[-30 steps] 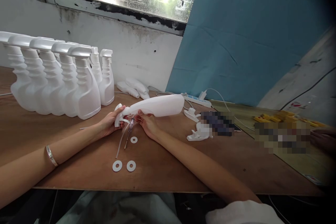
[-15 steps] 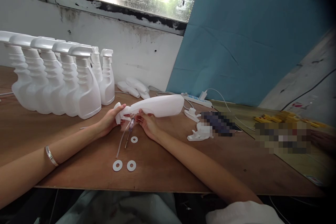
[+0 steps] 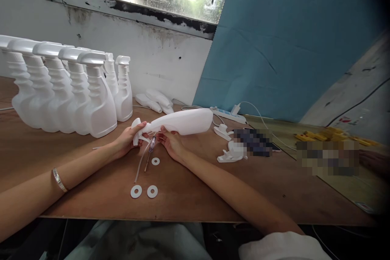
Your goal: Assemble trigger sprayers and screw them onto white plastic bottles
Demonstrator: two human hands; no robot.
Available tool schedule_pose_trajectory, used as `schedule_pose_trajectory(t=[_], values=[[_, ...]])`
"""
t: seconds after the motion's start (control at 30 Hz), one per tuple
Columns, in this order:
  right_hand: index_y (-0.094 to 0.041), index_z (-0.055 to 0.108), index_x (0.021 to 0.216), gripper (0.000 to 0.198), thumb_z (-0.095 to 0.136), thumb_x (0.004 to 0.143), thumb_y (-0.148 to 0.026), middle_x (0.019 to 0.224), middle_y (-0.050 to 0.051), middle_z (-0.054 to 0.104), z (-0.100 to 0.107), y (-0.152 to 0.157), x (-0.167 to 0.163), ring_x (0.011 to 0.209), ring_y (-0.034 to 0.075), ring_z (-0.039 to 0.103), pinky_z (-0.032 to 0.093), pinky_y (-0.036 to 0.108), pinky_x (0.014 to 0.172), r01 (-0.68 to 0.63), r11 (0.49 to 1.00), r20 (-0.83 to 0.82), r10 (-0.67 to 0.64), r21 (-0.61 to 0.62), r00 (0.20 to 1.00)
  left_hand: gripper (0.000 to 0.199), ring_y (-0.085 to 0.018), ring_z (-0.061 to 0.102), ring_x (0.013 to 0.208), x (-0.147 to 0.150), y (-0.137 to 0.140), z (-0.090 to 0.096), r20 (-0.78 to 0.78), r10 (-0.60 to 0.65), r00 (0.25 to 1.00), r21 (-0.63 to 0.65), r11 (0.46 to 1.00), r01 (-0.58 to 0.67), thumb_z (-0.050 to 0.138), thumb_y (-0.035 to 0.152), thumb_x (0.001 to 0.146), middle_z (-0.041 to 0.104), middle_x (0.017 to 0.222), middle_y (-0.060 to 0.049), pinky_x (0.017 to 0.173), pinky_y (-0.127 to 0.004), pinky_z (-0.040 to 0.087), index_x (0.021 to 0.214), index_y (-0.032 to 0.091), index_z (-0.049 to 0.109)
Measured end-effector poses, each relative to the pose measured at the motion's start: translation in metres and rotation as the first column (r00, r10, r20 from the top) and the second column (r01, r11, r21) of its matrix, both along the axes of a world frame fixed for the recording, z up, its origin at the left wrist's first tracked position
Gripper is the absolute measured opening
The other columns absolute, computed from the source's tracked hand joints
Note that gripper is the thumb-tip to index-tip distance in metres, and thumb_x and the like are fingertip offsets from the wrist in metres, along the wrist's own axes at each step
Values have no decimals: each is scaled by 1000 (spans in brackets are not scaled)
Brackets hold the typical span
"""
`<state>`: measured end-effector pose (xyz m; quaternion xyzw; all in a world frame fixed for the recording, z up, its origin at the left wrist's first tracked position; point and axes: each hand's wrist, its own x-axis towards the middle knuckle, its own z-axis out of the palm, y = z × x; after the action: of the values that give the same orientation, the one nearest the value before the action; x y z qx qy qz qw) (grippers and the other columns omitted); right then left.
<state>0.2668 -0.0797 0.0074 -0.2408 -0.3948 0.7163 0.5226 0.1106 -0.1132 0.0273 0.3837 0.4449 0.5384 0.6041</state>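
Note:
A white spray bottle (image 3: 185, 122) lies tilted nearly sideways above the table, its base to the right. My left hand (image 3: 129, 138) is closed around its trigger head (image 3: 137, 132) on the left. Under the bottle's neck end, my right hand (image 3: 169, 140) grips the body with curled fingers, some of them hidden. A screwdriver with a clear handle (image 3: 151, 146) points down towards me beside the right fingertips; whether they touch it I cannot tell. A thin clear tube (image 3: 140, 164) lies to its left. White ring washers (image 3: 136, 191) rest on the table near me.
Several upright spray bottles (image 3: 100, 105) stand at the left. Empty-necked bottles (image 3: 157, 99) lie by the wall. Loose trigger heads (image 3: 231, 152), a power strip (image 3: 228, 114) and a blurred dark phone-like object (image 3: 256, 142) are at the right. Yellow items (image 3: 329, 135) lie beyond, near another person's hand (image 3: 373, 162).
Almost nothing differs. The view has shifted very slightly, and both hands keep their hold on the spray bottle.

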Motion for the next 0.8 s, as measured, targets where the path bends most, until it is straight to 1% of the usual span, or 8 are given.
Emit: schedule_pose_trajectory(t=[0.13, 0.17, 0.33, 0.4, 0.57, 0.63, 0.73, 0.8], values=[[-14, 60, 66, 30, 80, 51, -31, 58, -2, 60, 0, 0, 0, 57, 9, 55, 42, 24, 60, 9, 1000, -6, -9, -14, 1000, 33, -7, 45, 47, 0, -3, 0, -35, -17, 999, 53, 998, 18, 76, 22, 57, 56, 63, -1, 42, -18, 37, 85, 11, 62], [-14, 60, 65, 30, 80, 51, -32, 58, -2, 60, 0, 0, 0, 57, 9, 55, 42, 24, 60, 10, 1000, -7, -10, -16, 1000, 33, -7, 46, 47, 1, -3, 0, -38, -21, 999, 54, 998, 23, 76, 22, 57, 56, 63, -1, 42, -18, 37, 84, 11, 62], [-13, 61, 68, 31, 79, 51, -32, 60, -2, 61, 1, -1, 0, 58, 9, 56, 42, 24, 60, 1, 1000, 2, -1, -7, 1000, 38, -6, 40, 39, 0, -3, 3, -10, -26, 1000, -11, 1000, 26, 63, 46, 69, 52, 56, 1, 38, -18, 33, 88, 13, 61], [-14, 61, 68, 31, 79, 51, -31, 60, -2, 61, 1, -1, 0, 58, 9, 55, 42, 24, 60, -1, 1000, 6, 1, -1, 1000, 37, -6, 38, 38, 0, -3, 3, -20, -30, 999, -16, 999, 30, 64, 44, 69, 50, 55, 2, 37, -18, 31, 88, 13, 61], [-13, 60, 64, 30, 80, 50, -31, 58, -2, 60, 1, -1, 0, 58, 9, 55, 42, 24, 60, 1, 1000, -2, -1, -10, 1000, 32, -6, 40, 42, 0, -4, 3, -22, -35, 999, 22, 999, 36, 73, 27, 61, 48, 57, 2, 40, -18, 33, 87, 12, 61], [-13, 60, 65, 31, 80, 50, -32, 58, -2, 60, 0, 0, 0, 58, 9, 56, 42, 24, 60, -1, 1000, -5, 1, -10, 1000, 33, -6, 39, 41, 0, -4, 3, -14, -38, 999, 17, 999, 38, 71, 34, 62, 48, 56, 3, 39, -18, 32, 86, 13, 60], [-13, 61, 67, 31, 79, 51, -32, 59, -2, 60, -1, 0, 0, 58, 9, 56, 42, 23, 60, -7, 1000, -4, 7, 4, 1000, 39, -6, 37, 38, 0, -3, 2, 0, -40, 999, -3, 999, 40, 62, 51, 68, 47, 53, 2, 38, -19, 32, 83, 14, 60], [-13, 62, 68, 31, 79, 52, -32, 60, -1, 61, 0, 0, 0, 58, 9, 55, 42, 24, 60, -9, 1000, 4, 9, 9, 1000, 40, -6, 37, 37, 0, -2, 1, -16, -18, 1000, -1, 1000, 18, 63, 51, 67, 46, 52, 3, 38, -19, 31, 83, 14, 60]])
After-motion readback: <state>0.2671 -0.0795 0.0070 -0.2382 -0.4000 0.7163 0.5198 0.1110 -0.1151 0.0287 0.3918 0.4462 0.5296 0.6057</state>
